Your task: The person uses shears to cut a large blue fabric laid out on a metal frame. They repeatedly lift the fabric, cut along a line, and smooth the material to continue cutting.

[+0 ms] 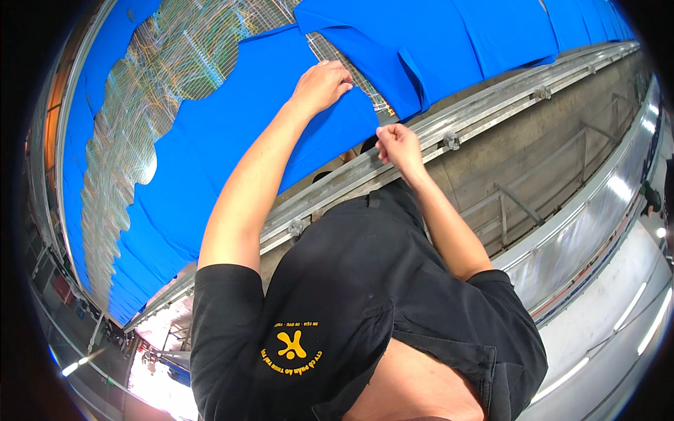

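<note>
A flat piece of blue fabric [260, 91] lies in front of me, one straight edge slanting down toward the metal rail. On that edge rests my left hand [321, 88], its fingers bent and closed at the cloth. Nearer the rail, my right hand [399, 146] pinches at the fabric's lower corner, with thumb and fingers pressed together. Just right of the edge, a narrow strip of table surface [354, 76] with many coloured lines shows. Beyond this gap lies another blue fabric piece [421, 49], with a raised fold at its near end.
A long metal rail [484, 116] with several small clamps [451, 141] runs along the table's near side. To the left, more line-covered table surface [189, 59] shows between wavy-edged blue pieces. Behind me stands another long metal-edged table [597, 231], across a concrete floor [484, 168].
</note>
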A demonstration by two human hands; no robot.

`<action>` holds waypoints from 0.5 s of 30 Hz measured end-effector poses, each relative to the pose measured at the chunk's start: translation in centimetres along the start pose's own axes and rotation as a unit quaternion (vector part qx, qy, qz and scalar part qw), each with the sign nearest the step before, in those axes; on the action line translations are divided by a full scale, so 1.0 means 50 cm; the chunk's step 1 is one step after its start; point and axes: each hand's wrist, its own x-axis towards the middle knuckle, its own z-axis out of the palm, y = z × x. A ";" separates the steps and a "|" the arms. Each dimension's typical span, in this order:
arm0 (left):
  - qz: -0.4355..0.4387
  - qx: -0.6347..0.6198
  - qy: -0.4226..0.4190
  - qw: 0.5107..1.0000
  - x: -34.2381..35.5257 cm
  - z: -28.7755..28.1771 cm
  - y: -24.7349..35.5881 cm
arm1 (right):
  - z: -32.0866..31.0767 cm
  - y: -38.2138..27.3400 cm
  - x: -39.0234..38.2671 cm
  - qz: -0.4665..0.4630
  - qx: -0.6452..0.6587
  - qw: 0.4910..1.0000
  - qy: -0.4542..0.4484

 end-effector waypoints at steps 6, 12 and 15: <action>0.033 0.017 -0.047 0.998 0.022 -0.001 0.001 | 0.037 0.032 0.015 0.051 0.251 0.966 0.024; 0.069 0.136 -0.104 0.983 0.032 0.007 0.019 | 0.029 0.018 0.021 0.109 0.134 0.985 -0.024; 0.085 0.124 -0.093 0.984 0.026 0.009 0.009 | 0.035 0.011 -0.012 0.034 0.033 0.999 0.015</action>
